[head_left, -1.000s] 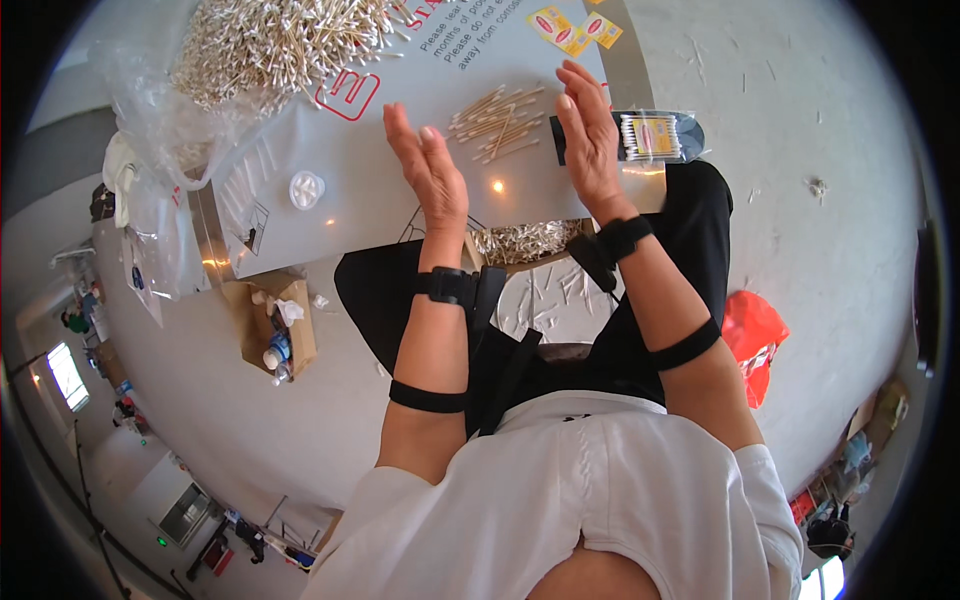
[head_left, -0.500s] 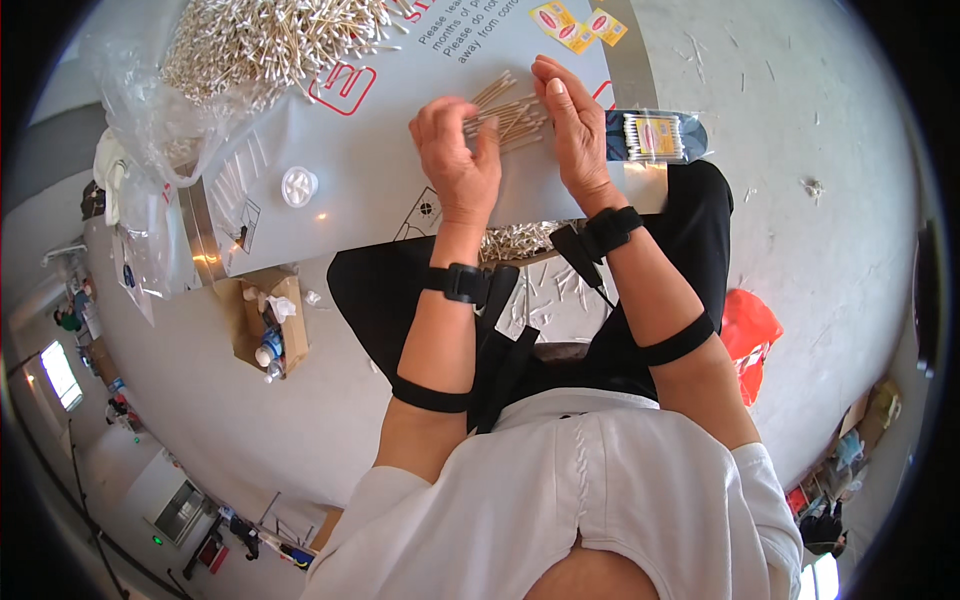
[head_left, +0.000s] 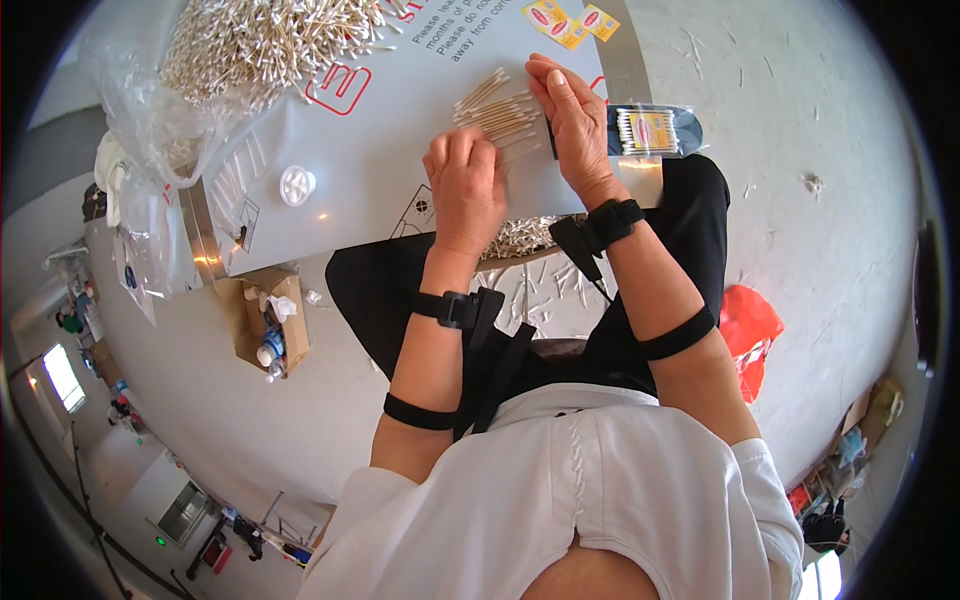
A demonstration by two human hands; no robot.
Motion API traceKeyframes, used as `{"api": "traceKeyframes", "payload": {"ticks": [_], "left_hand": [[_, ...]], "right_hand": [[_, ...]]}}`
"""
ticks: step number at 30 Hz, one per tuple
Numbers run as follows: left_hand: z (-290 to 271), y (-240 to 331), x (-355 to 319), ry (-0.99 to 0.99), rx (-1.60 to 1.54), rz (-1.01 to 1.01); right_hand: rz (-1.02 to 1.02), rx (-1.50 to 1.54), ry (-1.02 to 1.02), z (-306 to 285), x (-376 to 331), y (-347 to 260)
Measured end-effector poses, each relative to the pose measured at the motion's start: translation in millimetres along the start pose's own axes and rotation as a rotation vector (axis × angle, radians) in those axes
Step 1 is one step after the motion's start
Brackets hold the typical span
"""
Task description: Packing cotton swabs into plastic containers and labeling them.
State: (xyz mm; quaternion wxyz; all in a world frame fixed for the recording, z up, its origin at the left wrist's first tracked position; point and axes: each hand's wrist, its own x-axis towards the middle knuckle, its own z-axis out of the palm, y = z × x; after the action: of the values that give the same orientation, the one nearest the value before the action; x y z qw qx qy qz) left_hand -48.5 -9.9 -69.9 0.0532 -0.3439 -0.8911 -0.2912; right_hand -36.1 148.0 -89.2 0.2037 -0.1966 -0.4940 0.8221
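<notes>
A loose row of cotton swabs (head_left: 495, 112) with pale wooden sticks lies on the grey tabletop between my two hands. My right hand (head_left: 577, 128) stands on edge at the right ends of the swabs, its fingers stretched out and its palm turned toward them. Just below the row, my left hand (head_left: 466, 190) rests with its fingers curled downward and together; what they hold, if anything, is hidden. A clear packet of cotton swabs (head_left: 648, 131) with a yellow label lies right of my right hand, on a dark patterned piece.
A big heap of swabs (head_left: 265, 45) lies at the far left beside a clear plastic bag (head_left: 150, 110). A small round white container (head_left: 297, 186) stands nearer. Yellow cards (head_left: 556, 24) lie at the far right. Below the table are a cardboard box (head_left: 262, 325) and a red bag (head_left: 750, 330).
My left hand has drawn back toward me, away from the swabs it was over, and its fingers have curled in. The right hand has stayed nearly in place.
</notes>
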Motion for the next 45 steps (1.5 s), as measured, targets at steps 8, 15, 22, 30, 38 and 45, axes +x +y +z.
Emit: {"api": "traceKeyframes", "payload": {"ticks": [8, 15, 22, 30, 38, 45], "left_hand": [[18.5, -2.1, 24.8, 0.015, 0.163, -0.079], [15.0, -14.2, 18.2, -0.192, 0.121, 0.001], [23.3, -6.7, 15.1, 0.322, -0.718, -0.319], [26.0, -1.4, 21.6, 0.310, -1.030, -0.362], [15.6, -1.4, 1.5, -0.206, 0.209, -0.033], [10.4, -3.0, 4.0, -0.246, 0.210, -0.040]], "right_hand": [[-0.086, -0.133, 0.001, 1.4, -5.8, 4.0], [-0.065, -0.137, -0.005, -3.6, -9.4, 2.2], [-0.300, -0.313, 0.014, 8.9, -14.4, 11.6], [-0.179, -0.248, -0.035, 9.6, -18.6, 13.6], [-0.058, -0.031, 0.001, 2.9, -22.5, 5.2], [-0.094, -0.052, 0.062, 0.6, -28.2, 5.8]]}}
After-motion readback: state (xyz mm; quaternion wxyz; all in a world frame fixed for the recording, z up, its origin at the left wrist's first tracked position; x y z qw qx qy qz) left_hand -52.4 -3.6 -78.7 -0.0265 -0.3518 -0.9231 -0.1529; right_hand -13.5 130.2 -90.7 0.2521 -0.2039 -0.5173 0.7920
